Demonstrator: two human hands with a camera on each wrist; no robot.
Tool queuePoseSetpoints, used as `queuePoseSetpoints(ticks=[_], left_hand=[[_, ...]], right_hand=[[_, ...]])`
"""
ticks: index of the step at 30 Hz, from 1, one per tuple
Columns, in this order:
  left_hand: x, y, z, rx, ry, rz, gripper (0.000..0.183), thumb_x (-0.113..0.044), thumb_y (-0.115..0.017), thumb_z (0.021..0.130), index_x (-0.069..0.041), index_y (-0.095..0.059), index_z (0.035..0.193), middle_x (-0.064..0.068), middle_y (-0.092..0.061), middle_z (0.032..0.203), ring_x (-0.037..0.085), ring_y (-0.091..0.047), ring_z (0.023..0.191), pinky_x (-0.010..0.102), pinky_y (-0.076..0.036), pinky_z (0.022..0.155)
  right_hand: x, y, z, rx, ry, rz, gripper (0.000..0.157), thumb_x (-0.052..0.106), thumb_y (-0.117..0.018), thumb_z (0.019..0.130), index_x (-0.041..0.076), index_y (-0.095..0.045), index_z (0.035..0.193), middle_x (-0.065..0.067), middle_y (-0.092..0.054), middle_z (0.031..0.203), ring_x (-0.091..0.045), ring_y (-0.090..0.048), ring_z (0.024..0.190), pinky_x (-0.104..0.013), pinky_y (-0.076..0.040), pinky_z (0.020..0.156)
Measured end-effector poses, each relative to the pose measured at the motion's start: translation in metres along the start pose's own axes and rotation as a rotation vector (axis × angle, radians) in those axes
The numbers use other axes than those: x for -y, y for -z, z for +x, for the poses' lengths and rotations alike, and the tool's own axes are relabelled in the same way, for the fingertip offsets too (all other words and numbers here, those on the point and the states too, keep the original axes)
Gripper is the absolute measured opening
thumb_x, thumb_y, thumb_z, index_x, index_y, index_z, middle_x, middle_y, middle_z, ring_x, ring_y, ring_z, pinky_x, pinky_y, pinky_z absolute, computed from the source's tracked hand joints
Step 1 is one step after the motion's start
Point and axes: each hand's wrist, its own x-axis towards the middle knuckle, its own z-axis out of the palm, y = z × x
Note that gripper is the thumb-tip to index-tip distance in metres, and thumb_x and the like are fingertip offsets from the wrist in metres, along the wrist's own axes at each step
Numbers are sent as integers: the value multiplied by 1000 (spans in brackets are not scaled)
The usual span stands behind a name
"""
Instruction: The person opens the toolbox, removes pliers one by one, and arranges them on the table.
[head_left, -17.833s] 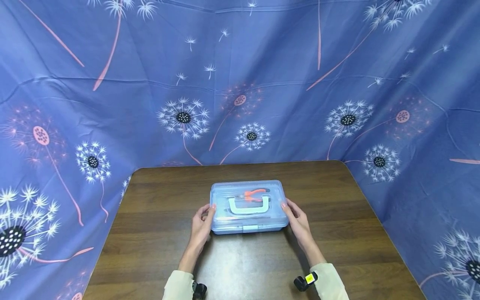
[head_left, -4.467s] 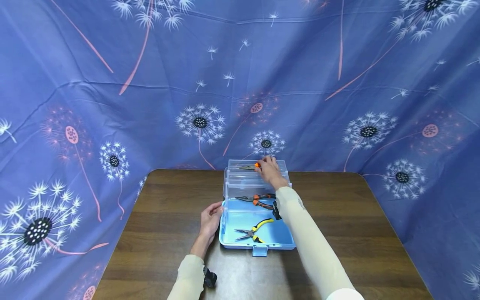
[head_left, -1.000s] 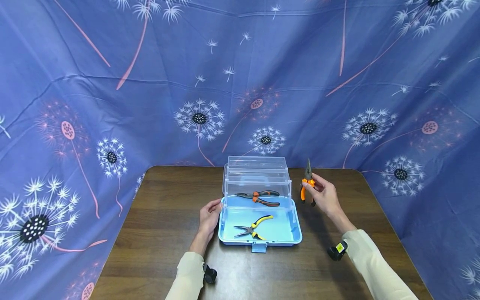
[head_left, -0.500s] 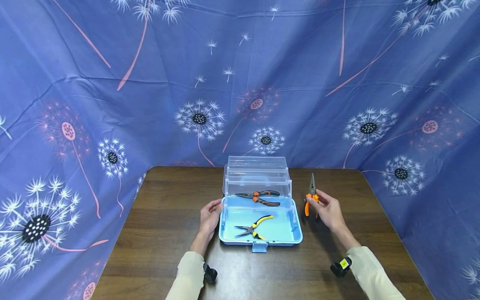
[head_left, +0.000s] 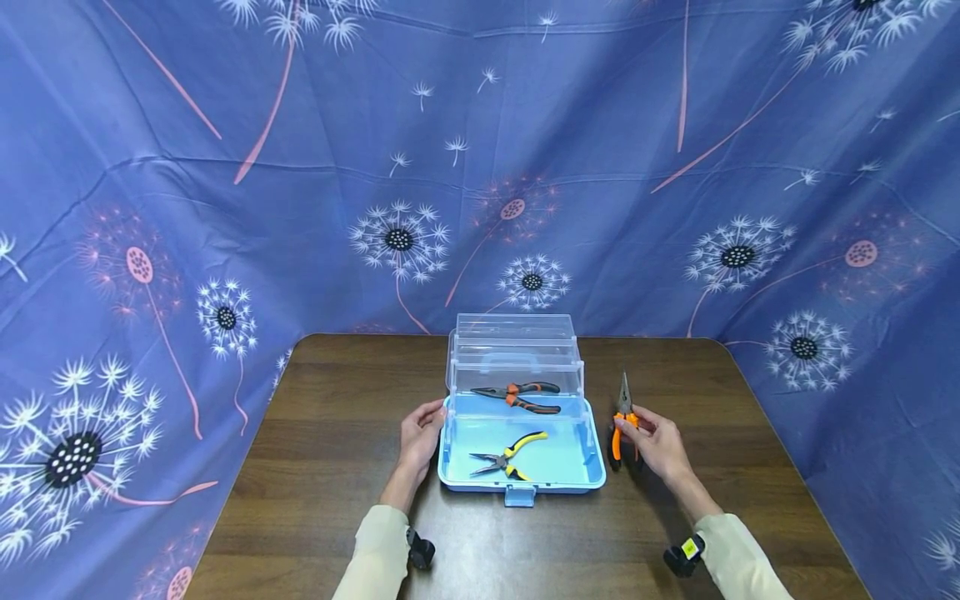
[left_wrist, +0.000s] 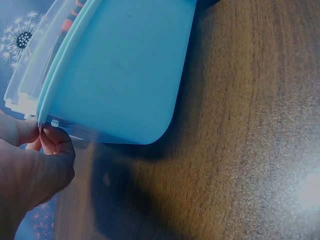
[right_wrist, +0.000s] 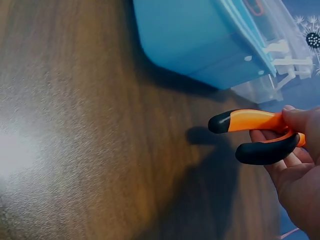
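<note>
My right hand (head_left: 663,443) pinches orange-and-black needle-nose pliers (head_left: 625,408) near the pivot, nose pointing away, to the right of a blue toolbox (head_left: 566,460). In the right wrist view the black-tipped orange handle (right_wrist: 252,120) stands above the table, its shadow below. With thumb and fingers my left hand (left_wrist: 40,165) pinches the rim at the toolbox's left side. Inside the toolbox lie yellow-and-black needle-nose pliers (head_left: 501,460). Grey-and-orange pliers (head_left: 516,392) lie in a clear tier behind them.
Clear stepped trays (head_left: 513,329) and the raised lid stand at the back of the toolbox. The front latch (head_left: 519,496) hangs down. Brown wood table (head_left: 322,417) extends on both sides, and a blue dandelion-print cloth (head_left: 600,167) hangs behind.
The toolbox, closed at first, now stands open. My right hand took the orange pliers from the top tray and brought them right, then nearer to me. My left hand has stayed at the rim lately.
</note>
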Motion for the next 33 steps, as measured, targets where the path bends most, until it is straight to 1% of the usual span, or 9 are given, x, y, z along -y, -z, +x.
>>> queuePoseSetpoints(ticks=[4,8,11,14,16,18,22,28,33], left_hand=[[0,0,0,-7,3,-3,27,-10,-66,101,2,-69,125,12,-70,105,13,-61,90,21,-52,73],[1,-1,1,-10,4,1,27,-10,-67,100,2,-70,124,11,-70,104,13,-61,89,20,-51,74],[2,-1,1,-8,7,7,28,-12,-67,100,2,-69,125,11,-70,106,13,-62,91,20,-52,74],[2,-1,0,-10,7,12,28,-14,-67,101,1,-69,125,12,-70,107,14,-61,92,21,-52,75],[1,-1,0,-12,9,12,28,-14,-67,101,1,-70,124,12,-70,107,15,-61,93,21,-51,75],[1,-1,0,-13,2,16,28,-14,-67,101,2,-70,124,12,-70,107,14,-61,93,21,-51,75],[3,-2,0,-17,6,13,27,-12,-67,100,2,-70,124,11,-71,106,12,-62,91,20,-51,75],[1,-2,-1,-19,5,7,27,-12,-67,100,2,-70,123,10,-71,104,12,-61,90,20,-51,74],[0,0,-1,-19,3,7,27,-12,-68,100,2,-70,123,11,-71,105,13,-61,91,20,-51,74]], right_hand=[[-7,-3,-1,12,-37,1,61,20,-70,100,-16,-46,143,-32,-67,122,-29,-73,101,-29,-59,79],[-13,-7,-2,25,-79,26,58,18,-69,100,-16,-46,141,-31,-68,121,-27,-75,96,-32,-60,79],[-17,-9,-1,30,-84,26,56,18,-71,100,-15,-49,139,-29,-70,117,-27,-75,92,-32,-60,77],[-20,-10,-1,20,-69,-52,56,22,-72,99,-14,-53,136,-26,-72,111,-24,-74,86,-29,-60,72],[-22,-10,0,0,-61,-127,57,27,-73,98,-13,-56,135,-24,-72,108,-23,-72,84,-27,-58,70],[-25,-9,0,-18,-49,-211,58,32,-73,98,-11,-58,134,-23,-71,107,-23,-67,84,-28,-55,70],[-29,-7,-1,-42,-32,-309,59,38,-71,98,-9,-61,133,-23,-67,110,-28,-60,90,-34,-51,73],[-34,-7,-1,-72,-5,-361,57,39,-72,98,-8,-65,128,-21,-66,108,-30,-60,91,-41,-51,77],[-32,-5,-2,-58,-2,-371,54,35,-71,99,-9,-64,128,-24,-66,110,-32,-61,93,-46,-52,80]])
